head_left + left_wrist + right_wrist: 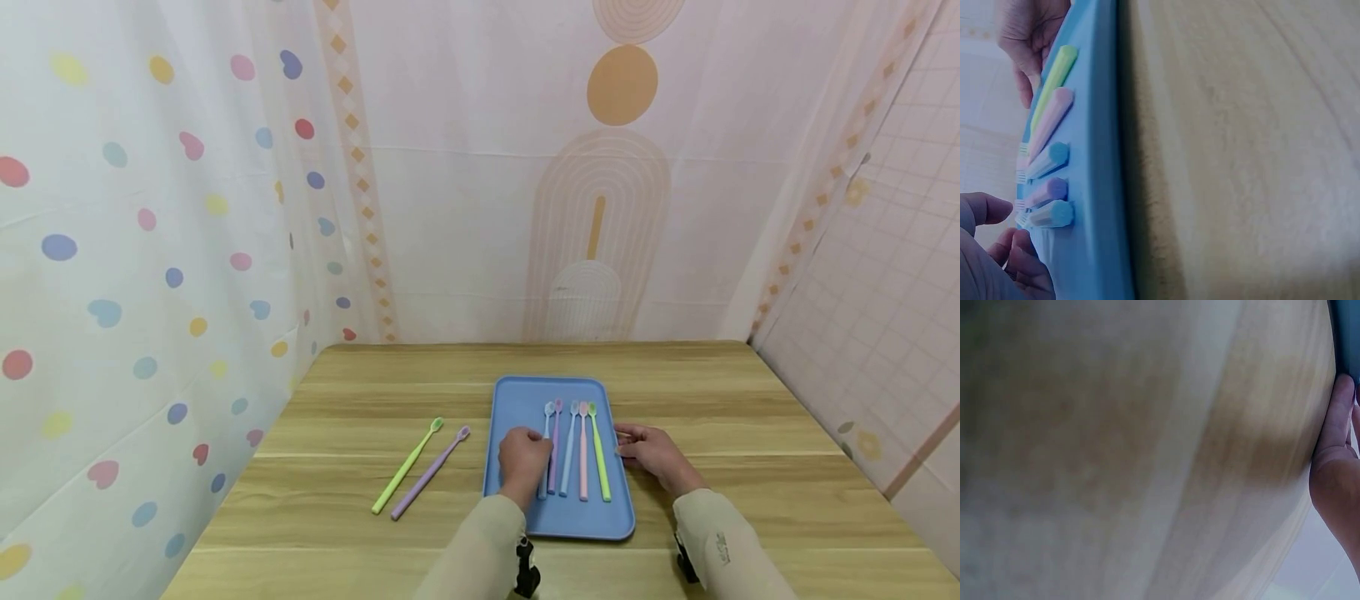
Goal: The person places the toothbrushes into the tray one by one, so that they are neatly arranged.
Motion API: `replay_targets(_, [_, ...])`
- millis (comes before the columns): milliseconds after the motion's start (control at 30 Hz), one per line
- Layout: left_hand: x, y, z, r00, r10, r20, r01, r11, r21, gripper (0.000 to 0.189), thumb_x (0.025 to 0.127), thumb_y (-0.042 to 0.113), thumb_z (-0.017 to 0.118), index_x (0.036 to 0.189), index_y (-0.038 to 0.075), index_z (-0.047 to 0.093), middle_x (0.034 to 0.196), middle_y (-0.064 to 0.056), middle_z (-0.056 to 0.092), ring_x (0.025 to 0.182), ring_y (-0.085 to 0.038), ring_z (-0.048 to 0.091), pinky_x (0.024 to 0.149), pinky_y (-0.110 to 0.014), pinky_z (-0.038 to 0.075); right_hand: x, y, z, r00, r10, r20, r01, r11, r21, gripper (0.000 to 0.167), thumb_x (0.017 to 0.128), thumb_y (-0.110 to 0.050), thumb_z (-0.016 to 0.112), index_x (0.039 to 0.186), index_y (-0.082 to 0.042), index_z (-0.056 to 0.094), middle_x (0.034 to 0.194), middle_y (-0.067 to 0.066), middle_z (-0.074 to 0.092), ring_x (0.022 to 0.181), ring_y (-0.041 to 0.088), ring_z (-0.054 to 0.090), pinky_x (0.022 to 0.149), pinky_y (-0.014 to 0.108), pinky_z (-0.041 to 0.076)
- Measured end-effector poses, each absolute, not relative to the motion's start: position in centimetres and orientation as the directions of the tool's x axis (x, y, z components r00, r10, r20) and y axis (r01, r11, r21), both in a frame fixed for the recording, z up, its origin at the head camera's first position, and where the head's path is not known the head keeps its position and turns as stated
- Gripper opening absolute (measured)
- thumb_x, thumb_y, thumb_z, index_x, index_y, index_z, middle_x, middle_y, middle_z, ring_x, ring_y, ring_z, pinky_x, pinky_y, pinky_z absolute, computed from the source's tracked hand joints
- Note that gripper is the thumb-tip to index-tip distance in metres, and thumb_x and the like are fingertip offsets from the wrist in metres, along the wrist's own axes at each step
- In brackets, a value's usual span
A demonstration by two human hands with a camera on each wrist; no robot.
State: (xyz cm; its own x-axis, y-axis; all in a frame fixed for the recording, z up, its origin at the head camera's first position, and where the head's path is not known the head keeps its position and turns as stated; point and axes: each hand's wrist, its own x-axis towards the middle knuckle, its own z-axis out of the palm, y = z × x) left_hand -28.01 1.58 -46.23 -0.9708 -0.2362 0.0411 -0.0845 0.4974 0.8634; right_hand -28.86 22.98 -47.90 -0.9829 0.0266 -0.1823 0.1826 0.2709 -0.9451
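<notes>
On a blue tray (517, 392) lie several toothbrushes side by side, heads away from me. From the left they are a light blue toothbrush (542, 487), a purple one (553, 468), another light blue one (567, 462), a pink one (583, 462) and a green one (601, 462). My left hand (522, 460) is over the tray beside the leftmost toothbrush; in the left wrist view its thumb (994, 208) and bent fingers stand apart. My right hand (656, 457) touches the tray's right rim, fingers extended along it.
Left of the tray, a second green toothbrush (407, 468) and a second purple toothbrush (430, 475) lie slanted on the wooden table (705, 392). Patterned curtains (450, 208) hang behind the table and at both sides.
</notes>
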Motion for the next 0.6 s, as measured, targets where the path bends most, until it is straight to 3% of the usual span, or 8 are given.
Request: replay_targets(600, [-29.3, -0.9, -45.2, -0.990, -0.090, 0.111, 0.054, 0.486, 0.873, 0.018, 0.083, 0.009, 0.075, 0.099, 0.000, 0.073, 0.084, -0.006, 0.065, 0.073, -0.018, 0.057, 0.064, -0.033, 0.050, -28.8, 23.0, -47.9, -0.982, 0.037, -0.188, 0.190, 0.270, -0.944, 0.050, 0.090, 0.008, 0.061, 0.138, 0.012, 0.049, 0.110, 0.019, 0.062, 0.093, 0.019, 0.061, 0.082, 0.036, 0.055])
